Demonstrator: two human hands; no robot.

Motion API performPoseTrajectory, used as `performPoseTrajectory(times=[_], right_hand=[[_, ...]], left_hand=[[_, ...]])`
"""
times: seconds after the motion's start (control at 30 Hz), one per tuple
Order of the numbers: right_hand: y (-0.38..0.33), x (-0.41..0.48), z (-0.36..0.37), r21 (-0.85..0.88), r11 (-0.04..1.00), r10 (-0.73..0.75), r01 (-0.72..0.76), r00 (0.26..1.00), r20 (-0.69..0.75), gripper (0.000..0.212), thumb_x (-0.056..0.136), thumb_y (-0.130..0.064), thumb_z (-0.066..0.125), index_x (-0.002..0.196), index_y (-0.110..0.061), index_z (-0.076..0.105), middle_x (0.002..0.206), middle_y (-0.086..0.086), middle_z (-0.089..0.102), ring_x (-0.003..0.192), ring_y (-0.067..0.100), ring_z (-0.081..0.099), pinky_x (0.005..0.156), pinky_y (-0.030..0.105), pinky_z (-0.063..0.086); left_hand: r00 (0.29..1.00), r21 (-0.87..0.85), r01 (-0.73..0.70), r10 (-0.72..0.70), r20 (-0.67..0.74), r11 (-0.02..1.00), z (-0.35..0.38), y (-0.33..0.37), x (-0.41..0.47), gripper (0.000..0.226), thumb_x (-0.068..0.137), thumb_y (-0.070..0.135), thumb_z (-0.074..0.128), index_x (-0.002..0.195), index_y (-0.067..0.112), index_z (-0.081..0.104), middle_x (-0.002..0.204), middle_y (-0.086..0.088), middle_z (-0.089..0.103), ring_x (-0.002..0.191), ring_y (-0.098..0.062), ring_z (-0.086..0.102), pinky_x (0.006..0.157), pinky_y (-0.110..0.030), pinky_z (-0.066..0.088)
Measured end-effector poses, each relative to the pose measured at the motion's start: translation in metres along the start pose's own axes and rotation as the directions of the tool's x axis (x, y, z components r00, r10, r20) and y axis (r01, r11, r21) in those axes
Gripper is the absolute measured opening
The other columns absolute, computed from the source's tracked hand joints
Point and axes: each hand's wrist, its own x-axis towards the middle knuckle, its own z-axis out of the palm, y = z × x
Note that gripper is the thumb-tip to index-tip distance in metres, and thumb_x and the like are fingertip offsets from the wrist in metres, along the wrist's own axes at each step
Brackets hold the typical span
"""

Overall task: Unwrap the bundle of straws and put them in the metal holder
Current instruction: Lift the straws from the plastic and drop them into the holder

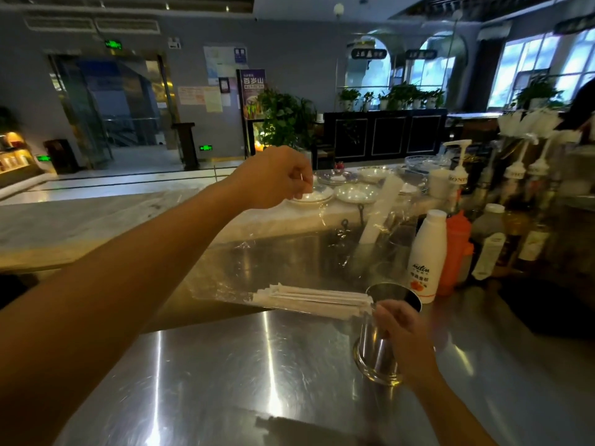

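Brushed steel fills the foreground: a flat counter (225, 365), scuffed and streaked with long white reflections, bare across its near and left stretches. From the head camera, the left hand (273, 177) is raised high above the counter, fingers pinched shut on a sheet of clear plastic wrap (257, 249) that hangs down crinkled and glossy toward the straws. The bundle of straws (309, 299), thin white paper-sleeved sticks, lies roughly level in mid-air, its left end loose in the plastic, its right end gripped in the right hand (399, 320). That hand is closed around the straw ends right at the rim of the metal holder (383, 339), a smooth, shiny cylinder standing on the counter; whether the hand touches the rim I cannot tell.

Just behind the holder stand 1 white bottle (426, 255) with an orange label and 1 orange squeeze bottle (455, 252), close together. Farther right, pump bottles (515, 175) crowd the counter's edge. Beyond a raised marble ledge (96, 220), round white plates (354, 191) sit side by side. The right side is tight; the left is open.
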Motion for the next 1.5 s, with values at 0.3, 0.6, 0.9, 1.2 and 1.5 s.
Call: performPoseTrajectory(times=[0.3, 0.6, 0.9, 1.2, 1.5], right_hand=[[-0.026, -0.004, -0.061, -0.021, 0.998, -0.054, 0.051, 0.97, -0.236, 0.019, 0.085, -0.009, 0.058, 0.075, -0.023, 0.066, 0.069, -0.004, 0.067, 0.059, 0.009, 0.06, 0.05, 0.022, 0.05], [-0.055, -0.044, -0.146, -0.186, 0.981, -0.141, 0.062, 0.882, -0.45, 0.015, 0.087, -0.011, 0.055, 0.083, -0.022, 0.064, 0.082, 0.003, 0.066, 0.066, 0.004, 0.062, 0.052, 0.019, 0.051], [-0.08, -0.094, -0.204, -0.351, 0.936, -0.222, -0.005, 0.767, -0.602, 0.021, 0.087, -0.013, 0.055, 0.079, -0.032, 0.06, 0.082, -0.001, 0.062, 0.074, 0.015, 0.059, 0.06, 0.026, 0.048], [-0.096, -0.103, -0.222, -0.368, 0.929, -0.211, -0.028, 0.778, -0.591, 0.01, 0.087, -0.012, 0.055, 0.092, -0.013, 0.063, 0.084, 0.0, 0.062, 0.075, 0.013, 0.058, 0.062, 0.024, 0.047], [-0.121, -0.059, -0.218, -0.455, 0.89, -0.251, 0.024, 0.859, -0.446, 0.016, 0.086, -0.022, 0.057, 0.081, -0.036, 0.062, 0.081, -0.009, 0.064, 0.069, -0.001, 0.058, 0.062, 0.02, 0.045]], left_hand=[[0.96, 0.015, -0.266, 0.266, -0.083, 0.964, 0.008, 0.063, 0.043, 0.005, 0.084, 0.018, 0.06, 0.084, 0.013, 0.062, 0.083, -0.008, 0.069, 0.071, -0.015, 0.062, 0.07, -0.034, 0.053], [0.879, -0.114, -0.476, 0.469, -0.088, 0.872, 0.039, 0.135, 0.076, 0.011, 0.084, 0.019, 0.062, 0.088, 0.01, 0.063, 0.082, -0.005, 0.066, 0.073, -0.016, 0.062, 0.079, -0.04, 0.054], [0.811, -0.26, -0.578, 0.578, -0.086, 0.773, 0.075, 0.191, 0.086, 0.013, 0.083, 0.019, 0.063, 0.089, 0.007, 0.064, 0.089, -0.01, 0.066, 0.079, -0.02, 0.061, 0.084, -0.047, 0.051], [0.826, -0.359, -0.554, 0.551, -0.121, 0.751, 0.09, 0.193, 0.087, 0.015, 0.083, 0.017, 0.063, 0.091, 0.005, 0.064, 0.094, -0.013, 0.067, 0.087, -0.023, 0.062, 0.087, -0.041, 0.05], [0.917, -0.461, -0.398, 0.359, -0.174, 0.793, 0.088, 0.137, 0.093, 0.012, 0.085, 0.015, 0.061, 0.09, 0.004, 0.061, 0.083, -0.011, 0.066, 0.072, -0.015, 0.064, 0.071, -0.026, 0.054]])
